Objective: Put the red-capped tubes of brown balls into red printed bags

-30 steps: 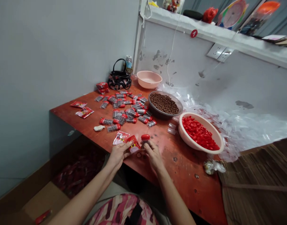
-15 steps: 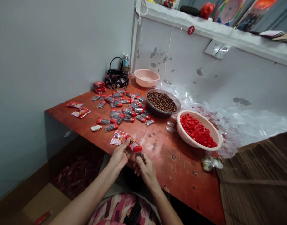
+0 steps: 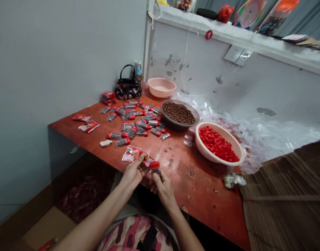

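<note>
The right hand's (image 3: 162, 184) thumb and fingers are closed around a small container (image 3: 155, 166), its red cap uppermost, just over the table's near edge. The left hand's (image 3: 133, 174) thumb pinches the lower edge of a red packet (image 3: 147, 159), other fingers loosely curled underneath; whether the packet touches the container I can't tell from here. The container looks light and stiff, slick plastic, I'd judge, that could slip or crack if squeezed hard; the sides below the cap seem the best hold. The packet looks thin and bendy, easy to crease, so an edge or corner suits it. From the hands, another packet (image 3: 131, 153) lies flat at ten o'clock, capped containers (image 3: 122, 142) are strewn from ten to twelve, a grey bowl (image 3: 195, 122) of brown beads (image 3: 178, 112) sits at one, and a pale bowl (image 3: 199, 146) of red pieces (image 3: 218, 144) at two, on the red table (image 3: 175, 181).
</note>
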The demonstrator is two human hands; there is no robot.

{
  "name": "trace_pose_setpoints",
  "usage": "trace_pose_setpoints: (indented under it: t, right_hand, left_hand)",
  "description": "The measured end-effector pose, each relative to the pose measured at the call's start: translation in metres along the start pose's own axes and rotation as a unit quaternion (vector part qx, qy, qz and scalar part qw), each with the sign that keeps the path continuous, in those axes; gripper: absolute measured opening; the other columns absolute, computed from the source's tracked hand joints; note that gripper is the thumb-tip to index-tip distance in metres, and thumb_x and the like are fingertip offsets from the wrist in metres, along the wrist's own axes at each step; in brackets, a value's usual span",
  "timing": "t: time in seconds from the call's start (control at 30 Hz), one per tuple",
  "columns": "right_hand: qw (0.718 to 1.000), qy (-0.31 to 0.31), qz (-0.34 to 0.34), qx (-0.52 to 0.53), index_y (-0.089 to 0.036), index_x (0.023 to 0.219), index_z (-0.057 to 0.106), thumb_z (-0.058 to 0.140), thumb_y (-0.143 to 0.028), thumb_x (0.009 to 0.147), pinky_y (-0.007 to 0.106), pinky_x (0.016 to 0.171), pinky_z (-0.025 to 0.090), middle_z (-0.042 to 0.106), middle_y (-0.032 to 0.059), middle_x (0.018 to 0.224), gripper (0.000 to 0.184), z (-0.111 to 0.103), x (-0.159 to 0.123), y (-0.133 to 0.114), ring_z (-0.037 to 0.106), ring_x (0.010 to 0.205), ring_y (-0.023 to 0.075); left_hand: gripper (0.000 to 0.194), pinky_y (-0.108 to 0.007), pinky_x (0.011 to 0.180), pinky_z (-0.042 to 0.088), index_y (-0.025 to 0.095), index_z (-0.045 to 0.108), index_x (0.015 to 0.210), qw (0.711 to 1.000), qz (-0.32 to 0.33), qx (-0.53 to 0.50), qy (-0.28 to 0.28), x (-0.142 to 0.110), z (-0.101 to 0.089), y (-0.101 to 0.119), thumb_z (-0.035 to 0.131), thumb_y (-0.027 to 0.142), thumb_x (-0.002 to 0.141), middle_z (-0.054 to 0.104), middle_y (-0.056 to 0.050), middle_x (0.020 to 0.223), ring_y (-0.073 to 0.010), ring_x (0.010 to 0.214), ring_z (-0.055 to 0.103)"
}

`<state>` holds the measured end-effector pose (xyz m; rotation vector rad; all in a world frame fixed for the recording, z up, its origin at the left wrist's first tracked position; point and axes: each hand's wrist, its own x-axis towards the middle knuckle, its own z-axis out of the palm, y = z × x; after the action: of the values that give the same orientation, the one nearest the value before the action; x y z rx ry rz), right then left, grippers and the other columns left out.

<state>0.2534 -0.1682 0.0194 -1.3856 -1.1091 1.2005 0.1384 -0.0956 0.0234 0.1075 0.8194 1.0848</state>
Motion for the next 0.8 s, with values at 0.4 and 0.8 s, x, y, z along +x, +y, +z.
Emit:
trace_pose_setpoints:
  t: [0.4, 0.8]
  right_hand:
    - [1.000, 0.004, -0.004, -0.024, -0.019, 0.081, 0.050, 0.042, -0.042, 0.082, 0.019, 0.036, 0.035, 0.054, -0.0026, 0.057, 0.024, 0.000, 0.003, 0.001, 0.047, 0.039, 0.0089]
    - [0.999, -0.020, 0.008, 0.030, -0.019, 0.084, 0.050, 0.043, -0.043, 0.081, 0.017, 0.035, 0.032, 0.055, -0.0020, 0.059, 0.026, -0.005, 0.007, 0.009, 0.045, 0.038, 0.0076]
  left_hand:
    - [0.013, -0.025, 0.060, 0.050, 0.012, 0.059, 0.074, 0.992, 0.049, 0.064, -0.094, -0.009, 0.010, -0.001, 0.064, 0.023, 0.068, 0.064, -0.003, 0.067, -0.0127, 0.060, 0.060]
    - [0.017, -0.021, 0.039, 0.039, 0.011, 0.061, 0.064, 0.968, -0.001, 0.198, -0.156, -0.012, 0.013, -0.004, 0.066, 0.027, 0.063, 0.060, -0.002, 0.052, -0.0109, 0.041, 0.052]
